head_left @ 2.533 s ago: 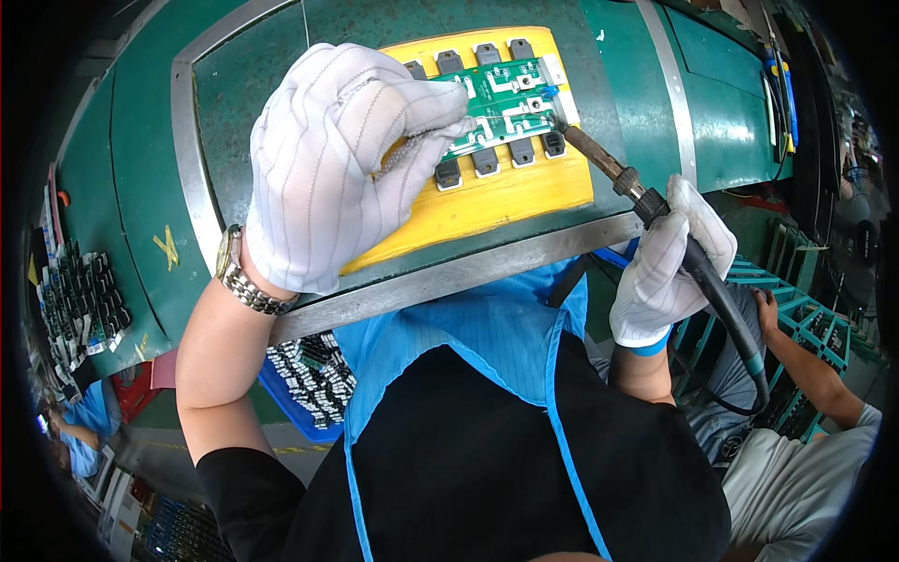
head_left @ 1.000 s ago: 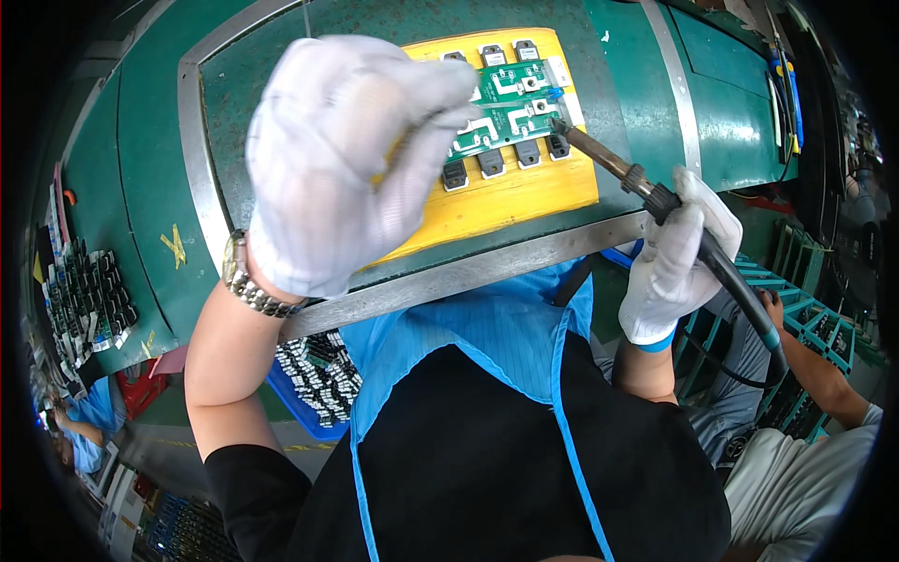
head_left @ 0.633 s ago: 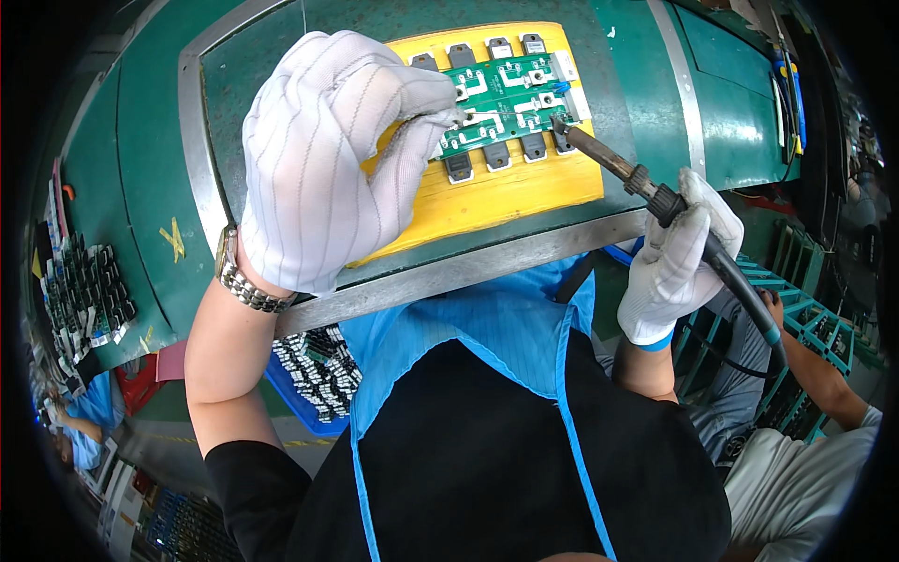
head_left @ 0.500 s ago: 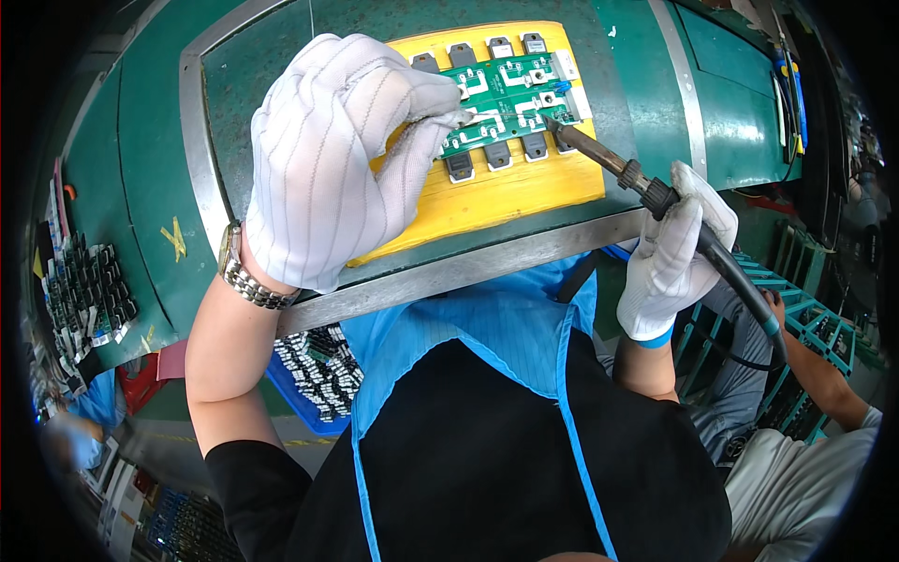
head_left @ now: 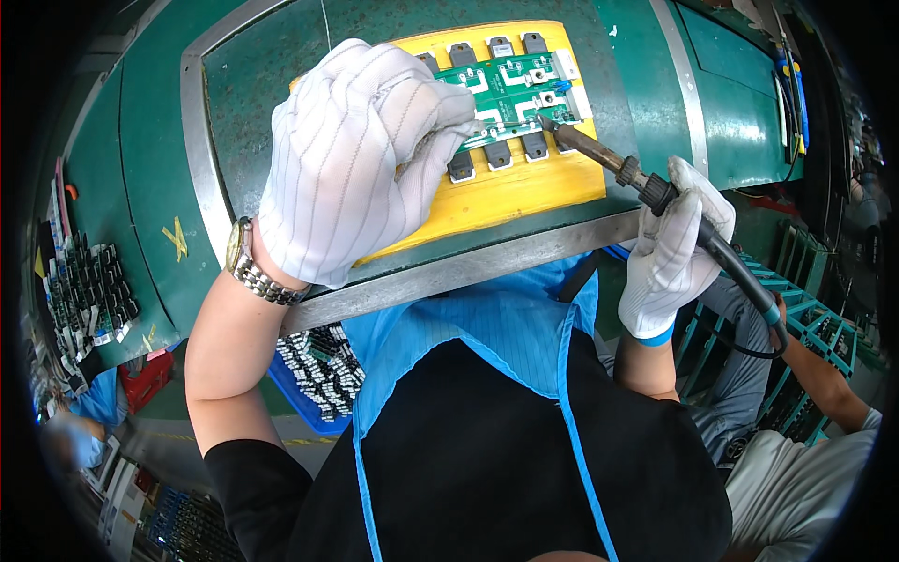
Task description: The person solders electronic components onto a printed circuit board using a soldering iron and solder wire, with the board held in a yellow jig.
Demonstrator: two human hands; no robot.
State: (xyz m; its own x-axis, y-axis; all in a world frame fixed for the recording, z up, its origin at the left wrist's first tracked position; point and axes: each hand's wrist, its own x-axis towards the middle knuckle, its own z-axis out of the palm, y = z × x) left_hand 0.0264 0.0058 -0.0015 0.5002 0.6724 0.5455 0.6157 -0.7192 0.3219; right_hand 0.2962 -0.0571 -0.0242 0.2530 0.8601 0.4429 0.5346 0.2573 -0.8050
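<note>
Two white-gloved hands are at work here, one left hand (head_left: pixel 361 164) and one right hand (head_left: pixel 674 262), with one soldering iron (head_left: pixel 644 184), one green circuit board (head_left: pixel 506 94) and one yellow block (head_left: pixel 524 192). I count eight black components (head_left: pixel 534 145) in sight around the board, four in the far row and four in the near; whatever the left glove covers, I can't tally. One small blue part (head_left: pixel 562 86) shows on the board. I make it one wristwatch (head_left: pixel 262 281), one blue apron (head_left: pixel 449 323), one yellow tape cross (head_left: pixel 175 240) and one blue bin (head_left: pixel 298 405), its contents packed too tightly to number. Two other people show, one (head_left: pixel 796 478) off right, one (head_left: pixel 101 403) off left.
</note>
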